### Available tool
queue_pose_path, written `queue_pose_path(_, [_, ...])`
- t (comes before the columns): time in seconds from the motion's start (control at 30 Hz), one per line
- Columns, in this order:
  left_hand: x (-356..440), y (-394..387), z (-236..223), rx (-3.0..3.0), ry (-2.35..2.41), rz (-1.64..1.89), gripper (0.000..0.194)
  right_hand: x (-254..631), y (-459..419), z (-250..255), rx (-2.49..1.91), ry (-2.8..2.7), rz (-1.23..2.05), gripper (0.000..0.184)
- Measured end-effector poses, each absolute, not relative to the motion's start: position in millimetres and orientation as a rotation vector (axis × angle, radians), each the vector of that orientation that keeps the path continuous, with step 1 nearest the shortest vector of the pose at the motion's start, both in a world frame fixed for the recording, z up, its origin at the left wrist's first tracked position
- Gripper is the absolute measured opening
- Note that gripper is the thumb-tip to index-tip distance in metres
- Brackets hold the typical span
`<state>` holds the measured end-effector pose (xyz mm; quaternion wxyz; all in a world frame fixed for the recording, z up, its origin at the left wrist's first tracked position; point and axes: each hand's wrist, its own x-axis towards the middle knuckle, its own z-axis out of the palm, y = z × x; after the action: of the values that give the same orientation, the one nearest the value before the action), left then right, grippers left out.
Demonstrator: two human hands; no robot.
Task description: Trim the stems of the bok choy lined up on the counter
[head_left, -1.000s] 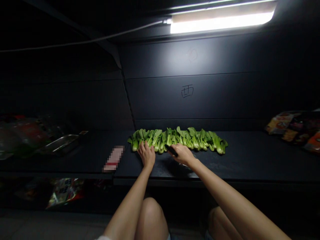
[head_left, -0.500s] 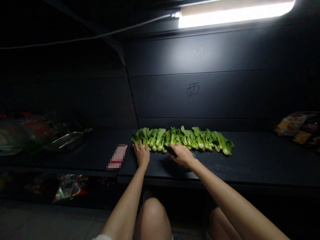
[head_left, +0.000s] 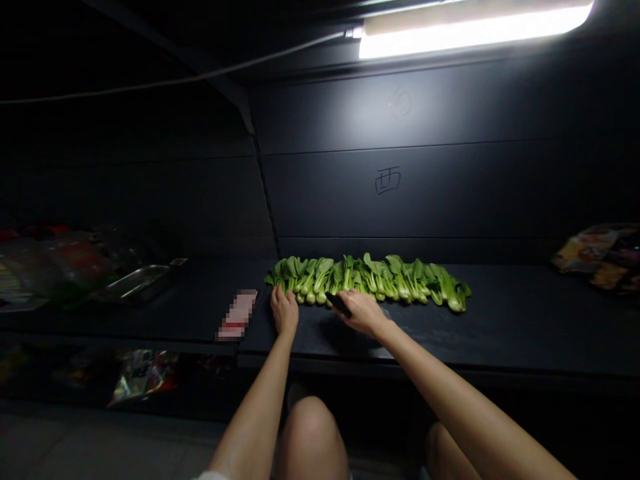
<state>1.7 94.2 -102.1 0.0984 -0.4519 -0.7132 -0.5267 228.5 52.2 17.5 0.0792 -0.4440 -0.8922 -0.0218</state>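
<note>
A long row of green bok choy [head_left: 350, 280] lies side by side on the dark shelf [head_left: 520, 327], leaves toward the back panel and pale bases toward me. My left hand [head_left: 284, 312] rests at the row's left end, its fingers stretched out over the stems of the bok choy there, not wrapped round any. In front of the row's middle, my right hand [head_left: 363, 312] is closed round a black-handled tool [head_left: 339, 305]. The handle sticks out toward the upper left; the rest of the tool is mostly hidden beneath the hand.
Left of the row lies a pixelated pink flat item [head_left: 237, 317]. Farther left are a metal tray [head_left: 140, 281] and blurred plastic packages [head_left: 65, 260]. Other packets [head_left: 597, 253] sit at far right. A lower shelf holds a shiny bag [head_left: 143, 377]. A tube light [head_left: 475, 30] hangs overhead.
The fingers of my left hand have drawn closer together at the row's left end. My right hand keeps the black-handled tool in nearly the same place. The whole view has shifted slightly.
</note>
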Motion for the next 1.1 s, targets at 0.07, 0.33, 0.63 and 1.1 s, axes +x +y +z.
queue_pose_path(0.07, [1.2, 94.3, -101.9, -1.345, -2.114, -1.581, 0.042, 223.7, 52.1, 17.9, -1.331, -2.658, -0.063, 0.035])
queue_pose_path(0.33, [1.5, 91.9, -98.3, -1.383, -2.116, -1.599, 0.044, 205.1, 50.1, 21.9, -1.283, -2.658, -0.045, 0.035])
queue_pose_path(0.63, [-0.6, 92.8, -100.9, -1.374, -2.089, -1.548, 0.041, 192.7, 48.0, 23.3, -1.263, -2.689, -0.08, 0.036])
queue_pose_path(1.1, [0.4, 88.2, -93.8, -1.353, -2.238, -1.699, 0.046, 190.0, 47.6, 18.2, -1.228, -2.677, -0.098, 0.038])
